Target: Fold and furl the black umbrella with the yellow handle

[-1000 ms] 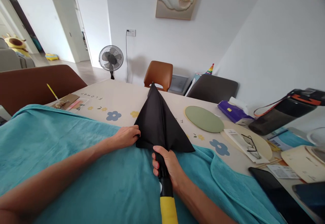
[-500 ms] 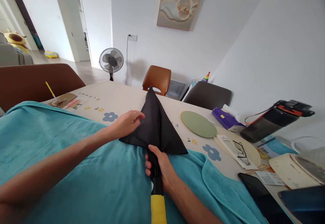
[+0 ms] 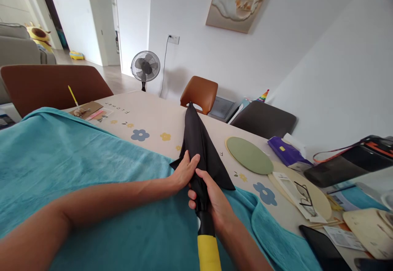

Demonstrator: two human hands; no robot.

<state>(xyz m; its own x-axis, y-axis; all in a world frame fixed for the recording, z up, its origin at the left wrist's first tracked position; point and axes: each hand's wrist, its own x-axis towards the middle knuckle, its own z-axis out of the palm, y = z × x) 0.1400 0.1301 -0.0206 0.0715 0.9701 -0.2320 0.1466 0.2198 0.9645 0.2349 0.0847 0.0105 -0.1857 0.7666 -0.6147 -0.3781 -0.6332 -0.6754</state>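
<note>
Here, two hands (image 3: 183, 172) (image 3: 217, 199), one black umbrella (image 3: 194, 134)

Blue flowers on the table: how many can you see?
2: one blue flower left of the black umbrella, another right of it; more may be hidden under the turquoise cloth.

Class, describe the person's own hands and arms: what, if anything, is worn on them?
The left hand and right hand are both ungloved. The left arm is bare past the elbow, the right forearm bare to the picture's edge. No sleeve, watch or bracelet shows.
</note>
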